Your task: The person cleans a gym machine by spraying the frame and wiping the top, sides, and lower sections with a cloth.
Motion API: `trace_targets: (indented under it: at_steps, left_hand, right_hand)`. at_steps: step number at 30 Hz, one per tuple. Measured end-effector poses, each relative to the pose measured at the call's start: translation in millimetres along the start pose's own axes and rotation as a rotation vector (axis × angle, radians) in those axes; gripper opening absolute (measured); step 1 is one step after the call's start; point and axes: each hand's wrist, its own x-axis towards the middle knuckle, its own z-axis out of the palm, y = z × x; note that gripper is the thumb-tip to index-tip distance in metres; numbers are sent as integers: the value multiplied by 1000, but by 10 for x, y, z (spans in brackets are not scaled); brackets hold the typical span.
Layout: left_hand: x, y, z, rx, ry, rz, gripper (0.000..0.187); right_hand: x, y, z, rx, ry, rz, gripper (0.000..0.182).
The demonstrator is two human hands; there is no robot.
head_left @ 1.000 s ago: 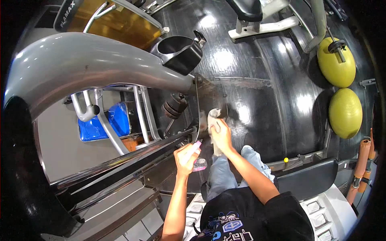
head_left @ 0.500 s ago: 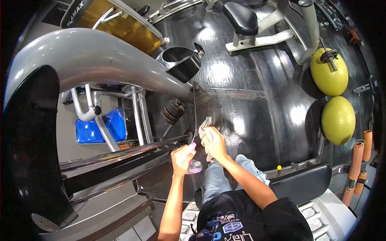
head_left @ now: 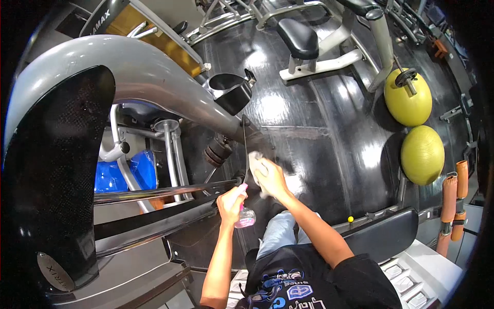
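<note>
My left hand is closed round the neck of a spray bottle, a clear one with a pink head and pinkish liquid low in it. Just to the right and a little farther forward, my right hand grips a pale cloth, bunched and slightly blurred. The cloth lies right against a thin dark panel, seen almost edge-on at the end of the machine's grey curved frame. The bottle's pink head is close to the panel's lower end.
A black cup holder sits on the frame. Long rails and a big black foot plate fill the left. Two yellow exercise balls, a padded seat and a black bench pad are to the right.
The camera view has shifted, so the foot plate shows larger and farther right. My right hand has moved slightly up with the cloth, which hangs down less. The left hand keeps the bottle.
</note>
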Motion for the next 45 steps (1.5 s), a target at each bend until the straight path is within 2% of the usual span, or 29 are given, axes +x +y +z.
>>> trace_targets:
  at_steps: [2, 3, 4, 7, 9, 12, 16, 22, 24, 32, 34, 38, 41, 42, 44, 45]
  left_hand:
    - [34, 23, 24, 70, 39, -138, 23]
    - [52, 32, 52, 100, 71, -172, 22]
    - [89, 66, 75, 95, 64, -162, 22]
    - [250, 141, 167, 229, 126, -102, 21]
    - [351, 197, 261, 398, 185, -26, 22]
    - [473, 346, 385, 568, 174, -104, 23]
    - [558, 364, 523, 634, 251, -78, 25]
    - [623, 483, 678, 711, 351, -208, 31]
    - [628, 478, 741, 753, 401, -186, 30]
    - [652, 552, 827, 792, 436, -356, 31]
    - [655, 549, 828, 701, 473, -346, 31]
    - [639, 563, 827, 721, 477, -354, 31]
    - [577, 510, 759, 678, 441, -383, 25]
    - [559, 490, 737, 681, 443, -390, 25]
    - [536, 441, 674, 518, 460, -253, 20]
    - [506, 404, 623, 492, 426, -237, 22]
  right_hand:
    - [-216, 92, -95, 38, -62, 116, 22]
    - [-314, 66, -158, 62, -72, 240, 22]
    - [-396, 131, -168, 47, -32, 269, 22]
    - [-569, 198, -313, -11, 64, 255, 22]
    - [-605, 148, -428, 67, 94, 323, 20]
    - [-563, -40, -613, 50, 166, 331, 19]
    - [-315, -70, -738, 31, 185, 304, 18]
    - [228, -47, -805, 137, 6, 315, 19]
    - [399, -36, -832, 118, -55, 310, 20]
    - [790, 236, -758, 51, -302, 360, 21]
    - [801, 294, -661, 103, -307, 306, 22]
    - [807, 302, -416, 117, -332, 240, 24]
    - [759, 225, -115, 155, -225, 195, 25]
    - [722, 160, -63, 107, -257, 77, 25]
    - [540, 68, 32, 74, -156, -32, 27]
    - [457, 109, 6, 95, -227, -37, 27]
